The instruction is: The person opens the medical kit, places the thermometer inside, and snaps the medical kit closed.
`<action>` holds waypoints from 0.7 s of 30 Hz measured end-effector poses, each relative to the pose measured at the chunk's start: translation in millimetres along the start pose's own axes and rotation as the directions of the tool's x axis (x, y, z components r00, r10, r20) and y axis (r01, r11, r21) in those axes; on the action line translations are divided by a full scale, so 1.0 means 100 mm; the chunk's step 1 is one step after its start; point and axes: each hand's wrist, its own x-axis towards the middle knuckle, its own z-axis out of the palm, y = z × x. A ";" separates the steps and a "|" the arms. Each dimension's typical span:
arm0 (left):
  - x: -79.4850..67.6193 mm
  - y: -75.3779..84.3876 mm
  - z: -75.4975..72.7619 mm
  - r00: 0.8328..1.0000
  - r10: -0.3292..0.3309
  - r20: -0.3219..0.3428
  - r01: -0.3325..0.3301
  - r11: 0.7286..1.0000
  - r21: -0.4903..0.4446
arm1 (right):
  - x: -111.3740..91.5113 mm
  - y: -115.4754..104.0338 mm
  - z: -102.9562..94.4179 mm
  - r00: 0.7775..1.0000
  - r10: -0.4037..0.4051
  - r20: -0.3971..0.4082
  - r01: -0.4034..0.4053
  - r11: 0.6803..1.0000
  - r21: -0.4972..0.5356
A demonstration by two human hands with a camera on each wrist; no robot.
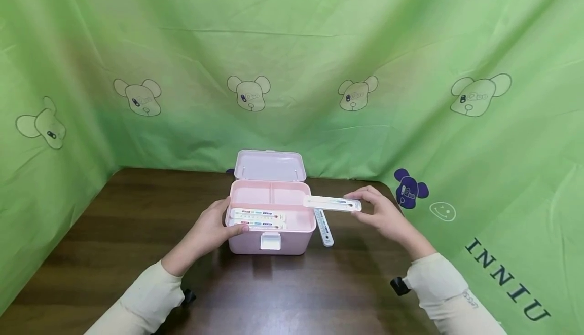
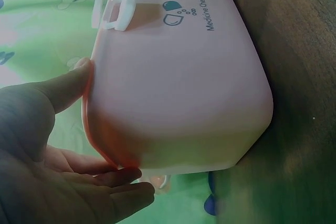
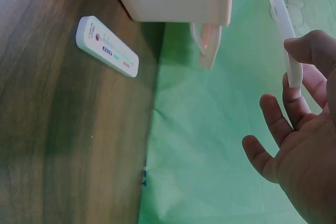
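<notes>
left hand (image 1: 214, 228) braces the medicine chest (image 1: 274, 223), right hand (image 1: 380, 213) pinches a white case (image 1: 332, 203): keep it level and lower it in beside the others.

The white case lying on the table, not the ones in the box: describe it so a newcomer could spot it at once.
Find the open pink medicine chest in the middle of the dark wooden table. On the wood just beyond its right-hand wall lies a slim white case, end-on to the viewer. Unlike its look-alikes, it lies on the table: two are in the chest, one in the right hand.
</notes>
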 end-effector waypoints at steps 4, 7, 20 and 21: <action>0.00 0.02 -0.01 1.000 0.007 -0.005 -0.007 1.000 0.004 | 0.08 -0.04 0.02 0.999 -0.029 0.046 0.030 1.000 -0.010; 0.00 0.03 -0.01 1.000 0.006 -0.004 -0.006 1.000 0.005 | 0.14 -0.07 0.03 0.996 -0.055 0.070 0.056 0.998 -0.017; -0.01 0.03 -0.01 1.000 0.009 -0.003 -0.009 1.000 0.008 | 0.40 -0.23 0.18 0.966 -0.122 0.230 0.122 0.992 0.015; -0.01 0.03 0.00 1.000 0.010 -0.002 -0.010 1.000 0.008 | 0.41 -0.25 0.19 0.962 -0.129 0.240 0.130 0.991 0.014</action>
